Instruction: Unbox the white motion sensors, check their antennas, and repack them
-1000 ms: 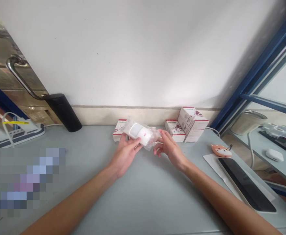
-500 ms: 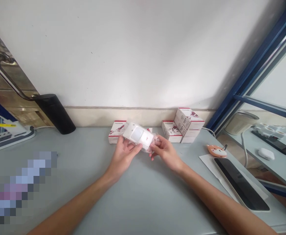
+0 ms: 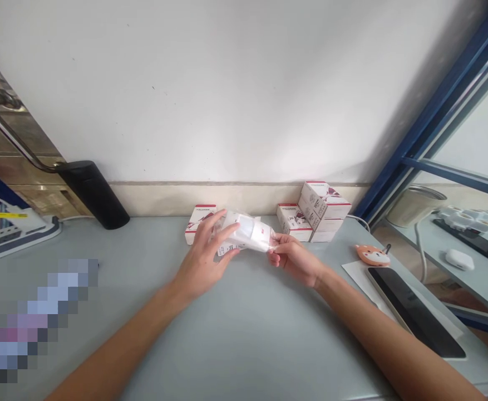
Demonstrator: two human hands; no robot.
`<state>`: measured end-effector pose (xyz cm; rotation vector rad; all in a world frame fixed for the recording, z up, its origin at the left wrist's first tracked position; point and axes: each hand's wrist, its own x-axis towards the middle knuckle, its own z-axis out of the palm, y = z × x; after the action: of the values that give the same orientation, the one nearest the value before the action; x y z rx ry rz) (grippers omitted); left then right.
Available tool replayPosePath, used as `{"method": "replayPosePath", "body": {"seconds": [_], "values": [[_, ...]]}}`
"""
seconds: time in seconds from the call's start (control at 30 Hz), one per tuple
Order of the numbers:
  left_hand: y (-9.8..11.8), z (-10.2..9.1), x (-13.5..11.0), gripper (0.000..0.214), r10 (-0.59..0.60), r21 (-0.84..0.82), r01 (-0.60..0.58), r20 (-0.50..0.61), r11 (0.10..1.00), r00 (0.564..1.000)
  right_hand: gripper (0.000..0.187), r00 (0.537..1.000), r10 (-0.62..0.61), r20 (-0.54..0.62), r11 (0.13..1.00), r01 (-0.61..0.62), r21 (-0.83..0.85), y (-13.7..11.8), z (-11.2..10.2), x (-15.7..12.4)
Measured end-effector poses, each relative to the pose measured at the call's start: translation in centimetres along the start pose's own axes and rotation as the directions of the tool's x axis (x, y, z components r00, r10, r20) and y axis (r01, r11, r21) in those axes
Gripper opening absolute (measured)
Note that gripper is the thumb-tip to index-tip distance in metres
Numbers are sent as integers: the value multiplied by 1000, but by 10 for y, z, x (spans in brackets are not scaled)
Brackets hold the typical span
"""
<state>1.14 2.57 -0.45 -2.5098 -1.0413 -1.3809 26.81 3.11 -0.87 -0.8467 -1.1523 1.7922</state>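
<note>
A white wall rises behind the grey table [image 3: 244, 340]. A black cylinder [image 3: 95, 194] leans at the far left; red-and-white boxes [image 3: 326, 214] are stacked at the far right. A dark-faced slab [image 3: 417, 312] lies nearer. The left hand [image 3: 202, 253] has a wide grip, fingers spread over the wrapped white device [image 3: 251, 231]; whether they press, I cannot tell. The right hand [image 3: 296, 257] pinches its right end, above mid-table. An orange animal-faced case [image 3: 372, 255] sits beyond the slab.
</note>
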Motion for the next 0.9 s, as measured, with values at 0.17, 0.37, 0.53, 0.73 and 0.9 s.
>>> {"method": "replayPosePath", "body": {"seconds": [0.17, 0.37, 0.53, 0.73, 0.9], "values": [[-6, -4, 0, 45, 12, 104, -2, -93, 995, 996, 10, 999, 12, 38, 990, -6, -138, -3, -3, -1], [-13, -6, 1, 43, -82, -95, 88, 63, 992, 995, 37, 985, -147, -85, 940, 112, -323, 1, -3, 3], [-14, -4, 0, 42, -84, -110, 91, 67, 990, 994, 42, 969, -180, -171, 903, 93, -420, 6, -3, 6], [-11, -4, -2, 36, -52, -34, 56, 108, 998, 993, 28, 934, -195, -298, 893, 44, -447, 5, 2, 5], [-8, -3, -2, 34, -72, -47, 79, 131, 996, 989, 20, 948, -153, -278, 917, 32, -397, 4, -2, 5]]}}
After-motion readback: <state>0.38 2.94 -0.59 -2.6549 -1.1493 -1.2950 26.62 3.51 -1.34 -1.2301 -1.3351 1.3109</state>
